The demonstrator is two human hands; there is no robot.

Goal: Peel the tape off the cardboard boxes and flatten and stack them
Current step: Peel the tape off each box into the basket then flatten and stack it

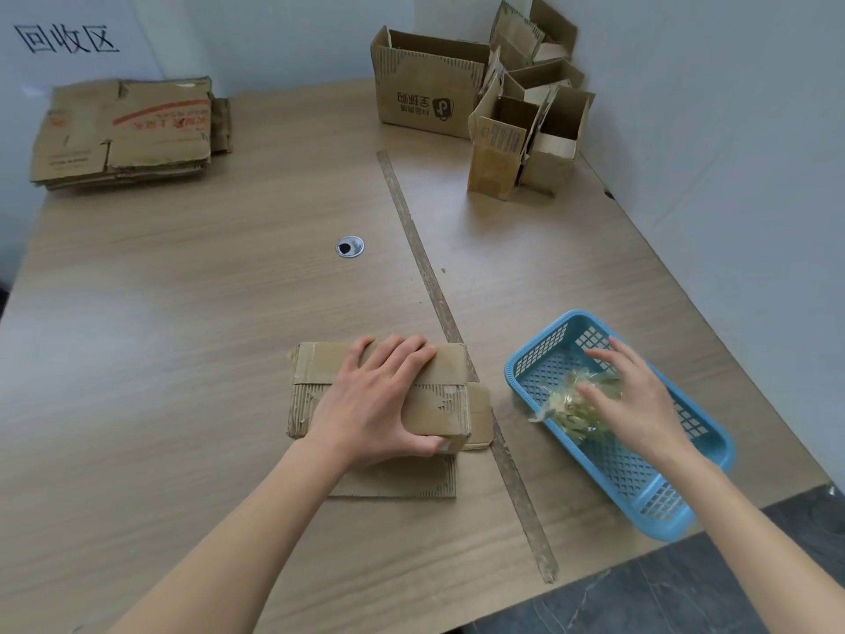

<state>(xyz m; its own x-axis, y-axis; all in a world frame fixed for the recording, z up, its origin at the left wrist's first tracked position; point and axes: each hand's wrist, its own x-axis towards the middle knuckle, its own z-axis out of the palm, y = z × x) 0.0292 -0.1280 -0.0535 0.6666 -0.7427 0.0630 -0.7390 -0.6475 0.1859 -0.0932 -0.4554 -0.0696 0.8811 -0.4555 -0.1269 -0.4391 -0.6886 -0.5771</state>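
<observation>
Left hand (375, 395) grips small brown cardboard box (439, 404) at near table centre, thumb round its front edge; some tape remains on it. Right hand (640, 400), fingers spread, rests on crumpled clear tape wad (576, 404) in blue plastic basket (617, 469), probably releasing it. Flattened cardboard stack (123, 130) far left; about 5 open boxes (503, 112) far right remain. Wooden table (205, 336) between is open; basket near right edge.

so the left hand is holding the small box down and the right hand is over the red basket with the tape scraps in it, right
Not quite: the basket is blue, not red, as the head view shows. The rest holds: the left hand holds the small box down, and the right hand is over the basket with the tape scraps in it.
</observation>
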